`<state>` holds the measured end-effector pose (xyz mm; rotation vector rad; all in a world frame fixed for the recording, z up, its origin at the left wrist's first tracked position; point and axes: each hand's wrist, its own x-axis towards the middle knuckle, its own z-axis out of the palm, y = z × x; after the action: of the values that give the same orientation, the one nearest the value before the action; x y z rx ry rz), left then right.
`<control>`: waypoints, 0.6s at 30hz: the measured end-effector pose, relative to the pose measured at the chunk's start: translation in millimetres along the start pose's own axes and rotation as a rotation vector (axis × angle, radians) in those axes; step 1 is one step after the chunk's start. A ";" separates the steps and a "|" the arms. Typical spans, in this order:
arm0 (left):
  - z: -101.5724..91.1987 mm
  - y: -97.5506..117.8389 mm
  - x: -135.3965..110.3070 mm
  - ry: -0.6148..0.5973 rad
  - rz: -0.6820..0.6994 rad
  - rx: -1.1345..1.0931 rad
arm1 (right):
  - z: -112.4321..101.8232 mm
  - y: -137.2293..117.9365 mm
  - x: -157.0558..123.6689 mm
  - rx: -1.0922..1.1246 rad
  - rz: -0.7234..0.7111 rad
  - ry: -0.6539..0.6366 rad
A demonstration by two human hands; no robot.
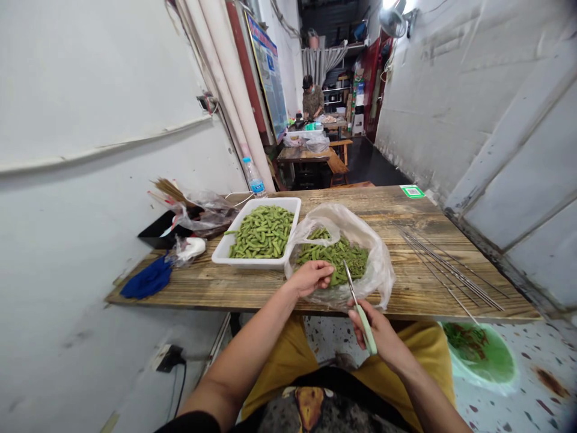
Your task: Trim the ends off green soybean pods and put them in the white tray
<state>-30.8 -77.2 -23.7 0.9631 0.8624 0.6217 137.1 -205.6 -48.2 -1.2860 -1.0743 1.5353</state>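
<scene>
My right hand (pixel 373 325) grips scissors (pixel 366 329) with pale green handles, their metal blades pointing away from me over the open plastic bag (pixel 381 261). Inside the bag lies a heap of green edamame pods (pixel 351 255). At the bag's near left edge, my left hand (pixel 313 278) is closed in a pinch, with a green edamame pod (pixel 333 278) at its fingertips, a little left of the blades. Left of the bag stands a white plastic tub (pixel 250 263) filled with more pods.
Metal skewers (pixel 451 270) lie on the wooden table's right side. At left are a blue cloth (pixel 148 278), a black box (pixel 157 231) and a water bottle (pixel 255 179). A green-lined bin (pixel 496 361) stands below right. Another person (pixel 312 99) works farther back.
</scene>
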 end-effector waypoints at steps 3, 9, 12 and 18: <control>4.2 3.4 -0.2 0.041 -0.004 -0.139 | 2.7 -3.6 -4.4 0.140 0.078 -0.048; 13.9 2.1 -4.2 0.122 0.024 -0.171 | 4.6 -3.3 -6.7 0.195 0.087 -0.072; 15.8 -0.5 -6.0 0.091 0.022 -0.152 | 5.5 -3.5 -5.5 0.208 0.077 -0.071; 16.4 -3.1 -7.2 0.035 0.005 -0.138 | 7.4 -9.0 -4.6 0.268 0.087 -0.066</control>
<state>-20.5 -91.5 -19.1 0.8326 0.8373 0.6953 131.0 -208.3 -37.5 -1.1158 -0.8276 1.7322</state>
